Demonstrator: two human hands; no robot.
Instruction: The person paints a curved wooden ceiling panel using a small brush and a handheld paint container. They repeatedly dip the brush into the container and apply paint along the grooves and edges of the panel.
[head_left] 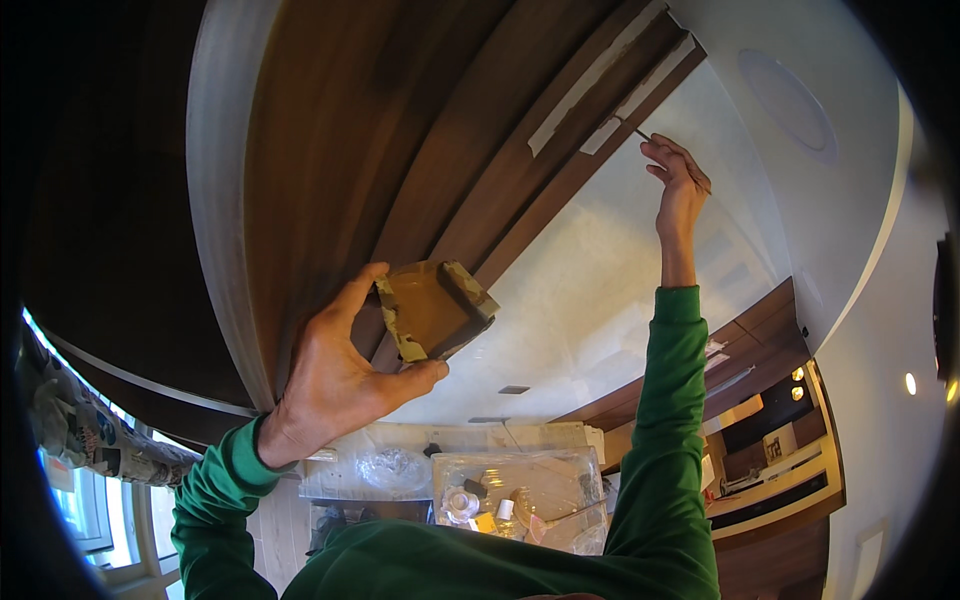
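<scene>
Tray: I find the small tray (pixel 432 308) at frame centre, tilted; its inside is brown, with ragged tape-like edging.
Thin tool: I see a slim stick or brush (pixel 640 132) at upper right, its tip at or very near a pale patch (pixel 601 136) on the brown boards (pixel 440 180); contact is unconfirmed.
Progress: I judge the work partway. Pale strips remain along the boards at upper centre; neighbouring faces read uniformly brown. I cannot tell which areas are finished.
Left hand: I read the left hand (pixel 345 372) as clamped on the tray, thumb below, fingers above.
Right hand: I read the right hand (pixel 680 175) as pinched on the tool, well apart from the left.
Surroundings: I note a plastic-covered surface (pixel 570 480) at lower centre, bearing assorted small items.
</scene>
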